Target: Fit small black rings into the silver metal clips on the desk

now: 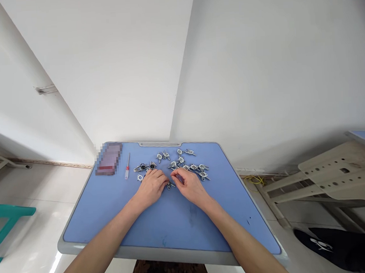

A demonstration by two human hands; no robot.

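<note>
My left hand is closed, its fingertips on a small metal fitting over the middle of the blue table. Just to its right, my right hand is curled with thumb and forefinger pinched together beside that fitting. Whatever the pinch holds is hidden or too small to name. Behind my right hand lie several silvery metal fittings with flat plates and pins. Near my left fingers are loose flat metal plates and metal parts with black round pieces, partly covered by the hand.
A screwdriver with a clear and red handle lies left of the parts. Further left is a blurred-out flat object. The blue table has a grey rim and stands close to a white wall. A green stool stands at left.
</note>
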